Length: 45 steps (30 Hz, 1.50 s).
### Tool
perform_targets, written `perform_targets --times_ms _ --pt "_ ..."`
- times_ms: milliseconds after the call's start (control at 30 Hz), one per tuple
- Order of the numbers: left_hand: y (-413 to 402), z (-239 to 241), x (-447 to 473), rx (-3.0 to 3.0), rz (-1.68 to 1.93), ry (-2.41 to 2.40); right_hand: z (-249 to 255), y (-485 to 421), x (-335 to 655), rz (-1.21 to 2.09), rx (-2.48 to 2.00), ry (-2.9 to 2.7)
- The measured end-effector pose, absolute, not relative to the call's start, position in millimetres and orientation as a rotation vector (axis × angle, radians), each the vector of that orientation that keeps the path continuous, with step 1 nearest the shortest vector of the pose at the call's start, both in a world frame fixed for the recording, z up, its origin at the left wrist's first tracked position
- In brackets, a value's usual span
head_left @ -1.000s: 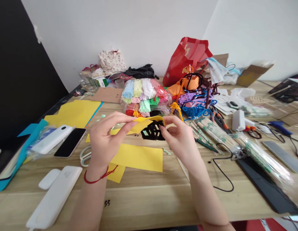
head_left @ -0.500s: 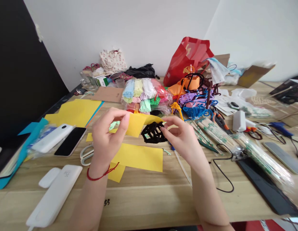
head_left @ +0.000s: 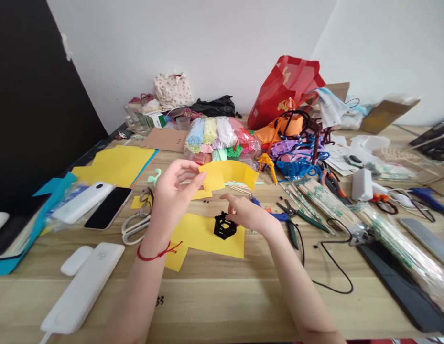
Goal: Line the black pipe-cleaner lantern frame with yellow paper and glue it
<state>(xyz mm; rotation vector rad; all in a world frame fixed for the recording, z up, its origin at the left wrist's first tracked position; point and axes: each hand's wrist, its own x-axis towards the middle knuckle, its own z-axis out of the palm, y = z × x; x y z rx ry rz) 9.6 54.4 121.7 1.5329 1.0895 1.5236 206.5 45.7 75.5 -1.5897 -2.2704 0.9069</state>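
Left hand (head_left: pixel 175 191) has a closed grip on one end of a bowed yellow paper strip (head_left: pixel 231 173), up above mid-surface (head_left: pixel 207 301). Right hand (head_left: pixel 248 215) is at the black frame (head_left: pixel 219 228), over the flat yellow sheet (head_left: pixel 198 234) toward the near edge; can't tell if that grip is closed. My read: frame looks assembled, strip cut and bent. Not done: strip and frame are apart, unjoined.

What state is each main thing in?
Left hand: pinching yellow strip
Yellow strip: raised, curved
Right hand: at black frame, grip unclear
Black frame: over yellow sheet, contact unclear
Yellow sheet: lying flat
Phone: screen dark
Green-handled cutters: handles spread
Red bag: standing, tilted
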Motion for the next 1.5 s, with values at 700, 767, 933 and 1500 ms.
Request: perform_targets --times_ms 700,767,933,1500 --pt "34 133 17 1.628 1.255 0.726 109 36 199 1.174 -0.966 -1.125" --pt "35 134 13 1.746 1.267 0.752 112 35 201 1.141 -0.961 -1.184" --pt "38 133 7 2.036 1.374 0.851 117 32 202 1.262 -0.865 -1.236" --pt "29 141 22 1.62 1.221 0.793 109 26 198 0.93 -0.733 -1.384"
